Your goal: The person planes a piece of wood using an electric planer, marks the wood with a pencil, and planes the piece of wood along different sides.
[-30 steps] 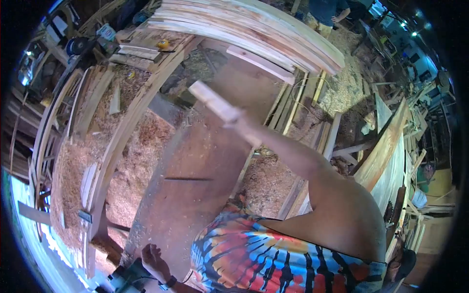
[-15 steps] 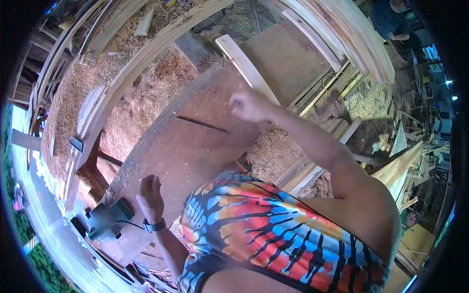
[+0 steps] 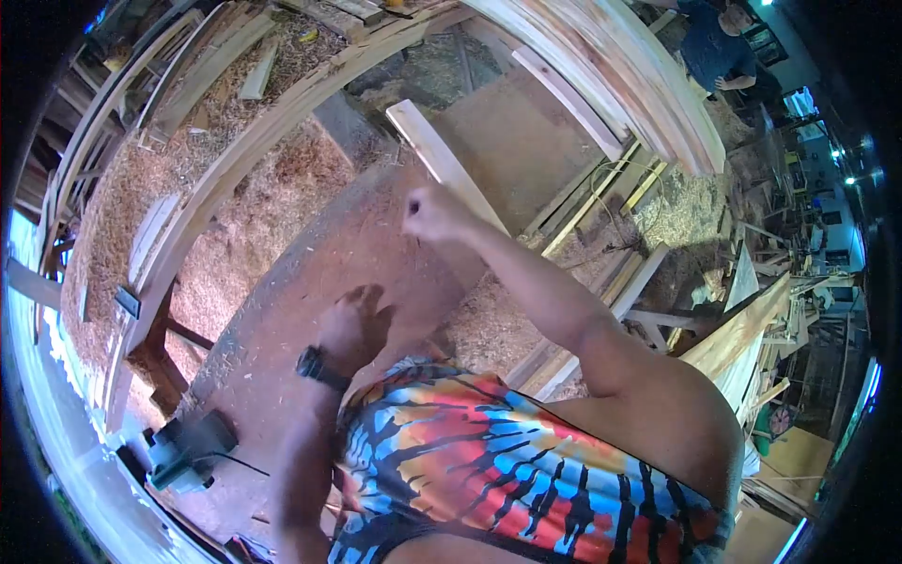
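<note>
My right hand (image 3: 440, 212) is closed in a loose fist above the dusty brown board (image 3: 310, 273), near a pale wooden plank (image 3: 446, 160). A dark spot shows in the curl of its fingers; whether that is a gap or the end of something, I cannot make out. Lower and to the left, my left hand (image 3: 352, 329) hovers over or rests on the same board, its fingers a little apart and in shadow. Nothing shows in it. A dark watch (image 3: 321, 368) is on that wrist.
A green power tool (image 3: 193, 449) with a cord sits at the board's lower left. A small dark block (image 3: 128, 301) lies on a long curved timber (image 3: 211, 188). Sawdust (image 3: 272, 197) covers the ground. Stacked planks (image 3: 620, 85) lie at the upper right, with another person (image 3: 719, 56) beyond.
My left hand has moved up and right, in over the board. The thin dark stick seen on or over the board before no longer shows. My right hand stays closed; the view has shifted slightly.
</note>
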Motion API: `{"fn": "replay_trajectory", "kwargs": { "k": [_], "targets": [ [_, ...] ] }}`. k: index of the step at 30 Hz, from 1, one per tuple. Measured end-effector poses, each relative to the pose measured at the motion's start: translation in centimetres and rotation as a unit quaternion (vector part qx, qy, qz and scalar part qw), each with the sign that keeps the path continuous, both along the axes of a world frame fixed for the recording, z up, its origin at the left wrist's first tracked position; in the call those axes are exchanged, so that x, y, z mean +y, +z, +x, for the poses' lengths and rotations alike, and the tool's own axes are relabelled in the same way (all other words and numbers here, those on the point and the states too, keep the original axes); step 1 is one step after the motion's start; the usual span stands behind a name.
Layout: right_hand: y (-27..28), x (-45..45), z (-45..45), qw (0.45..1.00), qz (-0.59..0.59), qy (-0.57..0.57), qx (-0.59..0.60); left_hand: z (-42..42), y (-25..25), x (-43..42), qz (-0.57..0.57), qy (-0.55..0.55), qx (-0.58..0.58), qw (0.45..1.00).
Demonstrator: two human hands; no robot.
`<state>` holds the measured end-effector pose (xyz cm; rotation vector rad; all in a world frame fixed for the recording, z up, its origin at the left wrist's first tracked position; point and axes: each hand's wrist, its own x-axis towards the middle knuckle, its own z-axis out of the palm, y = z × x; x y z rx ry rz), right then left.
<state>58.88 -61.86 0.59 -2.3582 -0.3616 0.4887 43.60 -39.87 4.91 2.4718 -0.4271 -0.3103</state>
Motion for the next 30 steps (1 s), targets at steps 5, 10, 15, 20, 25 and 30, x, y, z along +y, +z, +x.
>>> {"fn": "replay_trajectory", "kwargs": {
  "k": [5,10,15,20,25,30],
  "targets": [
    [-3.4,-7.7,5.0,0.919,0.354,-0.173,0.011,4.2,-3.3,-6.2,0.05,-0.22,0.078,0.971],
    [-8.1,-9.2,6.7,0.927,0.32,-0.164,-0.102,5.9,-5.5,-12.7,0.123,-0.299,-0.098,0.941],
    [-5.2,-8.4,5.8,0.953,0.173,-0.199,-0.151,7.1,-9.1,-15.0,0.119,-0.266,-0.173,0.941],
    [-5.7,-8.8,5.0,0.961,0.157,-0.116,-0.196,7.4,-9.8,-14.6,0.115,-0.259,-0.13,0.95],
    [-4.9,-10.3,2.1,0.968,0.131,-0.107,-0.187,7.6,-8.6,-14.7,0.116,-0.263,-0.089,0.954],
    [-3.2,-11.5,0.2,0.984,0.016,-0.098,-0.149,7.7,-9.0,-14.6,0.109,-0.258,-0.106,0.954]
  ]
}}
